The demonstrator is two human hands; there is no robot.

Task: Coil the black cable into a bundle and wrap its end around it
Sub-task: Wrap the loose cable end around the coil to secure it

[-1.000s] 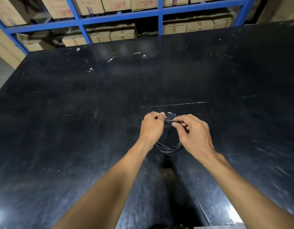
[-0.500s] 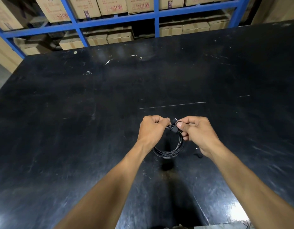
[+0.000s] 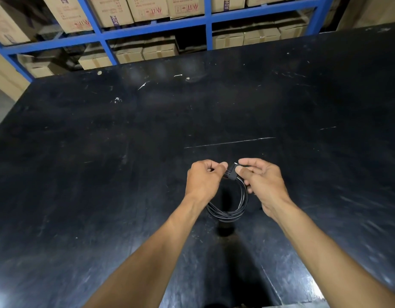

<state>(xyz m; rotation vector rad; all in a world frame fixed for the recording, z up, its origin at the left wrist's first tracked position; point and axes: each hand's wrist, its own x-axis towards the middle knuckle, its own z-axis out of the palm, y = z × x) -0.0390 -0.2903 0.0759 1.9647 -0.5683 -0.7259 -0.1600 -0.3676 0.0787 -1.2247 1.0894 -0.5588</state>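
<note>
Holding the black cable (image 3: 231, 205) above the near middle of the black table (image 3: 103, 174), your left hand (image 3: 204, 181) pinches the top of the coil. Your right hand (image 3: 262, 183) pinches its end beside it, and the loops hang down between your hands.

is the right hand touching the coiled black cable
Touching. In the head view, the right hand pinches the top of the coiled black cable between thumb and forefinger, no gap showing. The left hand holds the same spot.
</note>
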